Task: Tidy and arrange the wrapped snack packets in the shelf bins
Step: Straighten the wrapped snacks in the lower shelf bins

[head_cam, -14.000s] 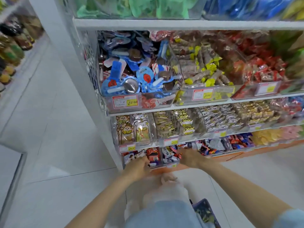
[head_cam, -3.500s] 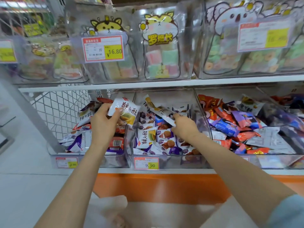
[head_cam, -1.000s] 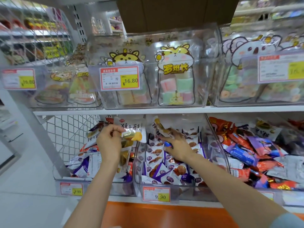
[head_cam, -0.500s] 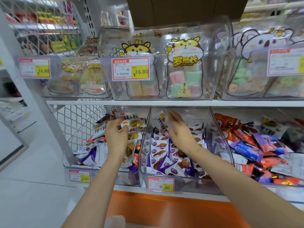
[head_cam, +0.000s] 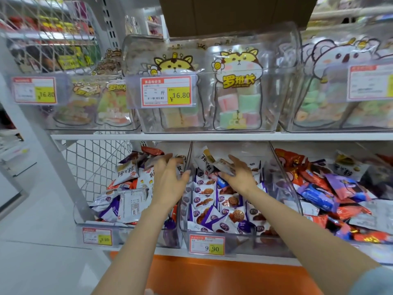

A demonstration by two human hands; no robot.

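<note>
Centre of frame, lower shelf: the left hand (head_cam: 170,182) rests with fingers spread and relaxed on the snack packets (head_cam: 127,173) in the left bin (head_cam: 127,233). The right hand (head_cam: 241,176) pinches one blurred packet (head_cam: 221,165) over the middle bin (head_cam: 255,245).

Blur hides whether the right hand (head_cam: 240,177) grips the packet (head_cam: 223,165).

Single view, worn on the person's head. It is facing forward and slightly downward, meeting the white shelf board (head_cam: 212,136) almost square on. It is standing close: the left hand (head_cam: 170,182) and right hand (head_cam: 239,175) are reaching the clear bins (head_cam: 244,244) just below that board. The floor (head_cam: 42,262) is showing left of the board, further bins above it.
</note>
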